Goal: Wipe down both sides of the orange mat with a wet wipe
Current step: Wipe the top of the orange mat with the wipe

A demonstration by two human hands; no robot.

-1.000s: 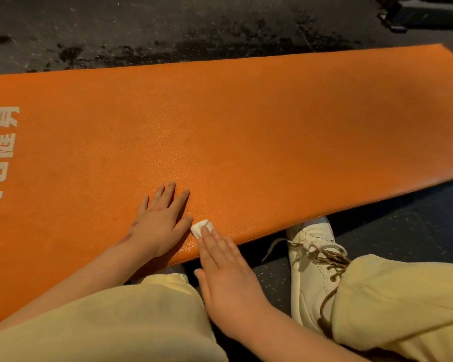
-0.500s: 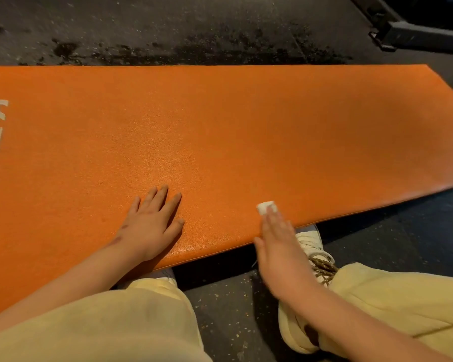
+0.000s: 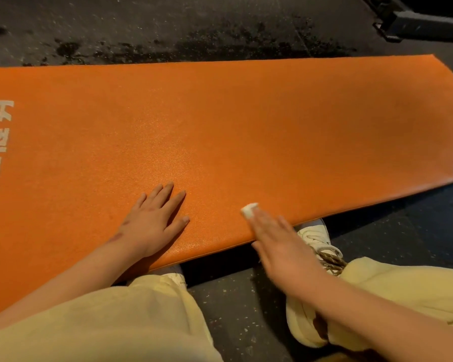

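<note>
The orange mat (image 3: 246, 131) lies flat on the dark floor and fills most of the view, with white printed characters at its left end. My left hand (image 3: 152, 218) rests flat on the mat near its front edge, fingers spread. To its right, my right hand (image 3: 275, 239) presses a small folded white wet wipe (image 3: 249, 210) onto the mat with straight fingers. The wipe pokes out beyond the fingertips, close to the front edge.
Dark speckled floor (image 3: 233, 317) surrounds the mat, with darker stains (image 3: 194, 48) behind it. A dark metal frame (image 3: 416, 24) sits at the top right. My knees in pale yellow trousers (image 3: 102, 322) and a white shoe (image 3: 317, 236) are at the mat's front edge.
My right hand slid the wipe to the right along the mat's front edge, away from the left hand. The left hand stayed flat in place.
</note>
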